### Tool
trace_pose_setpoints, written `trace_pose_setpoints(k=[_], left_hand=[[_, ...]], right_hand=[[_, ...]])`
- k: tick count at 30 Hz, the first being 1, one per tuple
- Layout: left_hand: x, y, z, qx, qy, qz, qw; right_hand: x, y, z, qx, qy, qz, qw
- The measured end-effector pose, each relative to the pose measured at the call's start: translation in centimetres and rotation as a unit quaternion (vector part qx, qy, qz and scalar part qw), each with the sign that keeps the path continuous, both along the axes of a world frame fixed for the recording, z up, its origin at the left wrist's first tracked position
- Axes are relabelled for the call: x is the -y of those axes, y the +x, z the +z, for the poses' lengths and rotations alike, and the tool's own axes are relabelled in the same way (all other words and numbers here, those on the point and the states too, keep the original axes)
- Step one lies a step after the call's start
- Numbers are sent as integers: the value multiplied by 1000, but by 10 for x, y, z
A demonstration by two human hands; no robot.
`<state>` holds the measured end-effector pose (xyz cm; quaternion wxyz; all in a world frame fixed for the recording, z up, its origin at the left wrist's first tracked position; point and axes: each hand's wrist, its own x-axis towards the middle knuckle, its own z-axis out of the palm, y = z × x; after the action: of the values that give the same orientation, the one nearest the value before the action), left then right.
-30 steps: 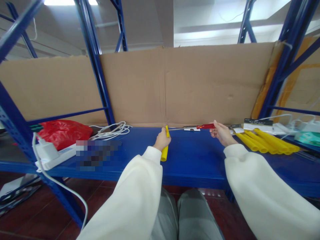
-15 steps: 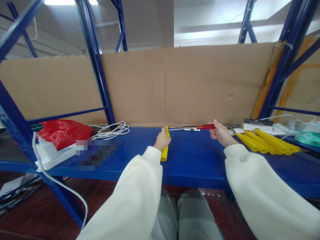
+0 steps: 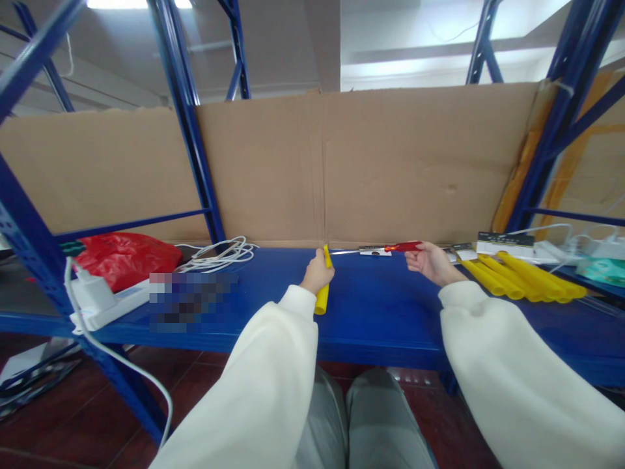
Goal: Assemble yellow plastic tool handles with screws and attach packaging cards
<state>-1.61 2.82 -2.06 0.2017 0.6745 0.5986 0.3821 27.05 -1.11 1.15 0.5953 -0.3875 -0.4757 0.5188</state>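
My left hand (image 3: pixel 318 272) is closed around a yellow tube (image 3: pixel 322 301), which stands up from the blue shelf with its lower end near the front. My right hand (image 3: pixel 431 263) grips the rear end of a red-handled screwdriver (image 3: pixel 404 247) with the fingertips. Its thin metal shaft points left, the tip reaching close to the tube; whether the two touch, I cannot tell. A small white and black card (image 3: pixel 375 251) lies behind the screwdriver, by the cardboard.
Several yellow tubes (image 3: pixel 525 280) lie at the right beside a black and white package (image 3: pixel 504 243). A white cable (image 3: pixel 219 255), red plastic bag (image 3: pixel 129 259) and power strip (image 3: pixel 122 305) occupy the left. A cardboard panel (image 3: pixel 415 163) closes the back; blue posts (image 3: pixel 183 124) frame the shelf.
My right fingers have shifted on the screwdriver, so more of its red handle shows. The left hand and the yellow tube stay put.
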Motion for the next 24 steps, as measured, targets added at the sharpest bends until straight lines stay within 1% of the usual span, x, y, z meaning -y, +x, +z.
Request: trace_pose_setpoints(k=[2, 7, 11, 15, 19, 22, 24], left_hand=[[0, 0, 0, 0, 1, -2, 1000], [-2, -1, 0, -9, -3, -6, 1000], [-3, -1, 0, -11, -3, -4, 1000], [-3, -1, 0, -10, -4, -2, 1000], [-4, -2, -1, -7, -5, -3, 1000], [-4, -1, -2, -3, -2, 0, 1000], [-5, -1, -3, -1, 1, 1, 1000]], right_hand=[[-1, 0, 0, 2, 4, 0, 1000], [-8, 4, -5, 2, 53, 3, 999], [-15, 9, -10, 7, 72, 14, 997], [-15, 10, -10, 1, 55, 24, 998], [-10, 6, -8, -12, 29, 13, 999], [-9, 5, -6, 0, 32, 9, 999], [-9, 5, -7, 21, 47, 10, 999]])
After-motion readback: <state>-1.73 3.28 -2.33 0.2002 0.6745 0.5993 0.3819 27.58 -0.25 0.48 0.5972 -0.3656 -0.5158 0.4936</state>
